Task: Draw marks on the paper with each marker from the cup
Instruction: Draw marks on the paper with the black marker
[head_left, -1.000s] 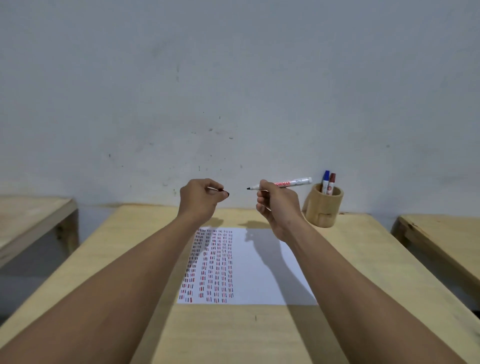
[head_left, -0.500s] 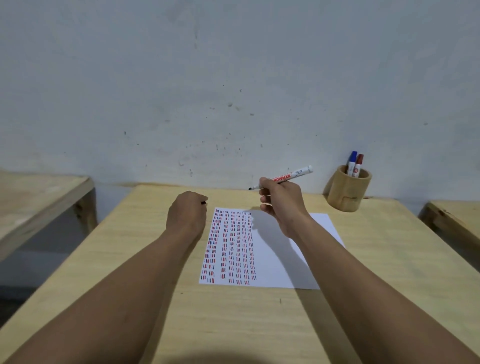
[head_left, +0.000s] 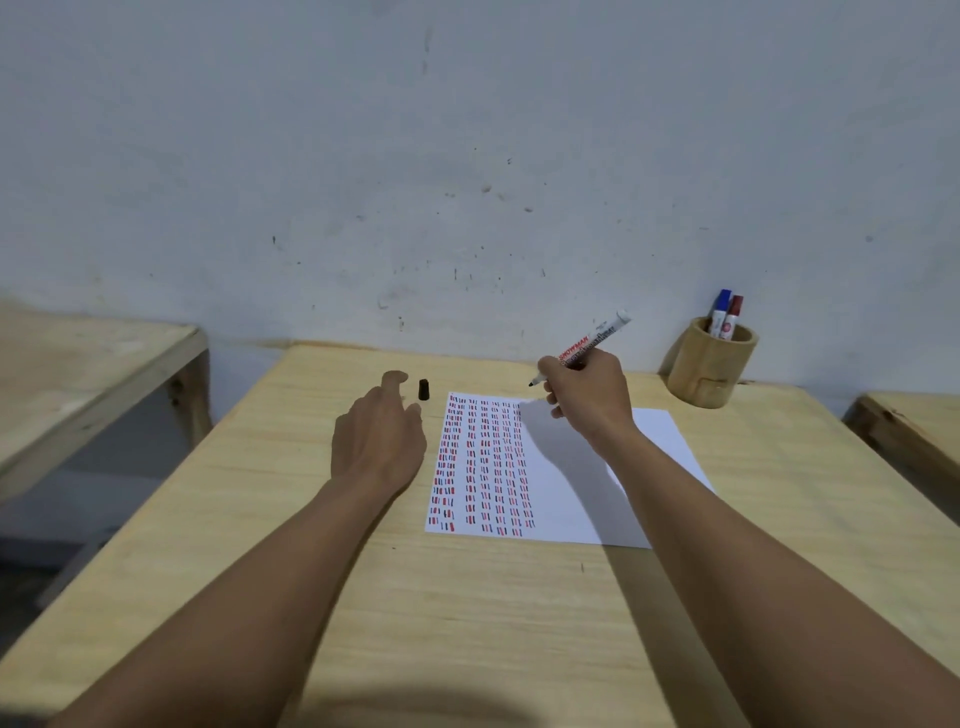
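Pale wooden table (head_left: 467, 597) against a scuffed white wall, paper (head_left: 566, 499) lying centre. Right hand (head_left: 584, 397) clenched round the uncapped black marker (head_left: 587, 345), tip poised just above the paper's far edge, beside the dash columns. Left hand (head_left: 376, 436) loose, fingers spread, grasping nothing; black cap (head_left: 424, 389) stands just past its fingertips. Far right, wooden cup (head_left: 709, 371) holds the blue marker (head_left: 720, 312) and red marker (head_left: 732, 317).
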